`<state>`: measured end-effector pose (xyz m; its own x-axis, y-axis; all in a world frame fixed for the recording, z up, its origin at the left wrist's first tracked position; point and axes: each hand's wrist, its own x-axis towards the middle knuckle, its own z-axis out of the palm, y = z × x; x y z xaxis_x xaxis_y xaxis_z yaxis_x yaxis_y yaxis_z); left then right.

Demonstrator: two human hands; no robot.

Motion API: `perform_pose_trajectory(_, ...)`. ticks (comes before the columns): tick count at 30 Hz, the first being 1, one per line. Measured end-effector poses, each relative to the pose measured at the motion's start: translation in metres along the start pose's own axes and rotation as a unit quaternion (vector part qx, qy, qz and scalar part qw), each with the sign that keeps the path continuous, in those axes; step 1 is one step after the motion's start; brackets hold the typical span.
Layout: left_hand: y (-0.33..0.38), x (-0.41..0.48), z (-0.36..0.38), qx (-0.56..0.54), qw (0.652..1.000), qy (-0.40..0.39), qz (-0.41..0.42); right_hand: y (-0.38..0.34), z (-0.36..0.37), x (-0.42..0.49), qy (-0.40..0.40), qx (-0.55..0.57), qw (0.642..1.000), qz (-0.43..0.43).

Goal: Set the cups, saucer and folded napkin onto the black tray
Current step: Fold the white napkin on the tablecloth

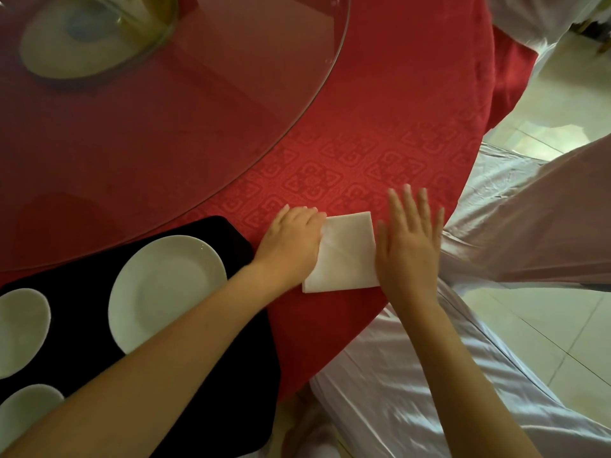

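Tray (82, 279) holds saucer (167, 292) already; napkin (344, 256) left on desk, my left hand (291, 241) pressing it, right hand (410, 246) flat, open, empty.

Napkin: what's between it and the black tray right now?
In the head view, the left hand lies between them, resting on the folded napkin at its left edge. Under the wrist, only red tablecloth separates the napkin from the black tray.

Both bare forearms reaching forward, converging slightly. Left hand (291, 241) palm down, fingers curled under at the knuckles, wrist bent a little to the right. Right hand (410, 242) flat and open, fingers spread and pointing away, thumb out to the left
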<state>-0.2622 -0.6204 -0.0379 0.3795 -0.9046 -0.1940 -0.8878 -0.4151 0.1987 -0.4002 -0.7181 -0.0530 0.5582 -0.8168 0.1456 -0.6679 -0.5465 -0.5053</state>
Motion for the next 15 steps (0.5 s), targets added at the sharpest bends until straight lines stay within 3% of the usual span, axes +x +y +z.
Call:
perform_pose_trajectory(3,0.003,0.028,-0.018,-0.05,0.998,-0.017,0.033,-0.008,-0.023,-0.034,0.085,0.171,0.971,0.143)
perform_pose_trajectory(7,0.006,0.049,-0.031,-0.098,0.986,-0.13,0.047,-0.029,-0.024,-0.077,-0.058,0.347,0.876,0.33)
perform_pose_trajectory(9,0.003,0.054,-0.035,-0.108,0.98,-0.164,0.045,-0.034,-0.016,-0.087,-0.109,0.373,0.846,0.364)
perform_pose_trajectory(15,-0.002,0.058,-0.05,-0.182,0.933,-0.311,-0.002,-0.031,-0.01,-0.082,-0.105,0.474,0.77,0.414)
